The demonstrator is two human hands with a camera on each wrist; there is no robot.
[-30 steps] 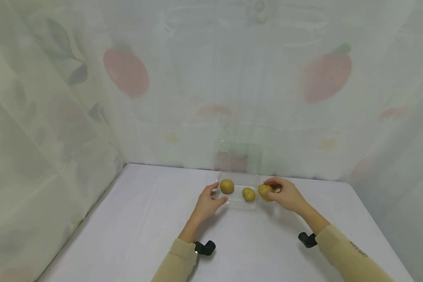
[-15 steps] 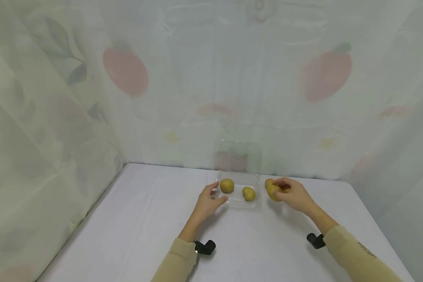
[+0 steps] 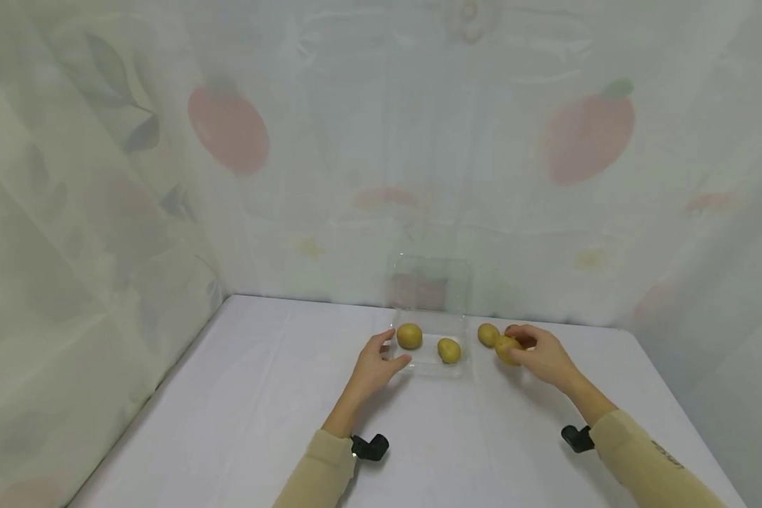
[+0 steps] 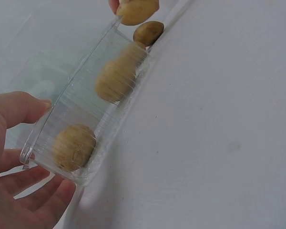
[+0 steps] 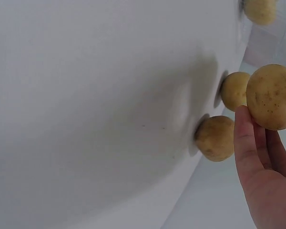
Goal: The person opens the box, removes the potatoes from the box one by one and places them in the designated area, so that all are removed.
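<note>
Head view shows your right hand (image 3: pixel 542 356) pinching a firm, smooth potato (image 3: pixel 506 349); cup its middle, since it could roll.

Soft even light, faint shadows, washed-out hazy backdrop, slightly soft wrist views
</note>
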